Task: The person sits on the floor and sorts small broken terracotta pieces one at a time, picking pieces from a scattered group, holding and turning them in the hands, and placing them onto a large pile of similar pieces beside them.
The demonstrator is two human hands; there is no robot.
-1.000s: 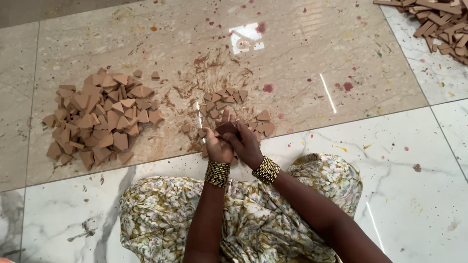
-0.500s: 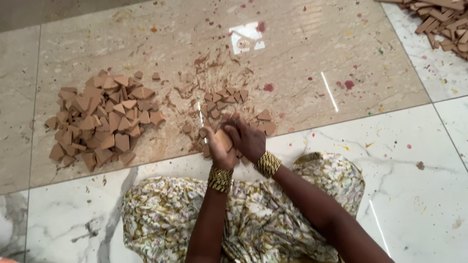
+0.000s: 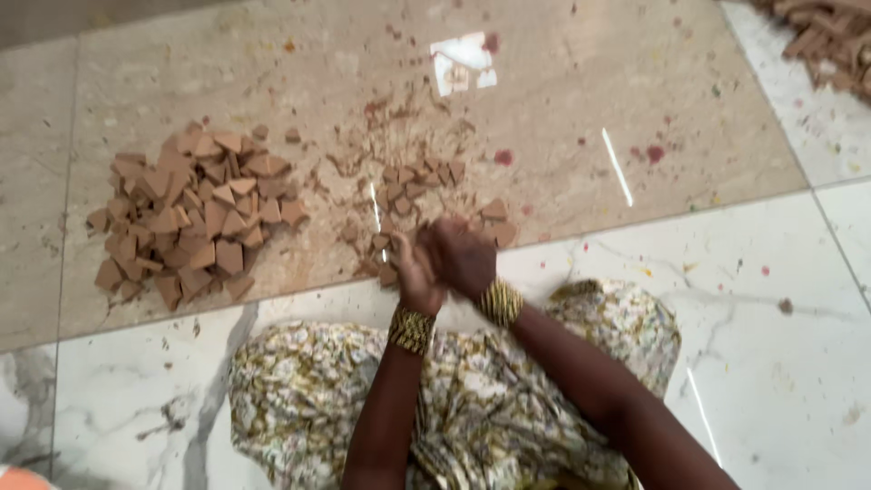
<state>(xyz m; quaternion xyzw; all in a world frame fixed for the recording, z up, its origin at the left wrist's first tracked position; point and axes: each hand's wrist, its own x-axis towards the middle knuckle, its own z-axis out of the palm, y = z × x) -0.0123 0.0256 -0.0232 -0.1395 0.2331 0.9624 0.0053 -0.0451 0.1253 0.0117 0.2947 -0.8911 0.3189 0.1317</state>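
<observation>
My left hand (image 3: 415, 275) and my right hand (image 3: 463, 256) are pressed together just above the floor, both closed around something I cannot make out; the image is blurred there. Each wrist wears a gold beaded bracelet. Right behind my hands lies a loose scatter of small brown clay-like pieces (image 3: 422, 181) with crumbs around it. A bigger heap of brown, mostly triangular pieces (image 3: 190, 213) sits to the left, apart from my hands.
I sit on a polished stone floor with a floral cloth (image 3: 472, 390) over my lap. More brown pieces (image 3: 830, 36) are piled at the far right corner. Red specks dot the beige tile (image 3: 653, 152).
My joined hands have lifted slightly and shifted a little to the right, staying pressed together. The view has tilted somewhat. The heaps have not moved.
</observation>
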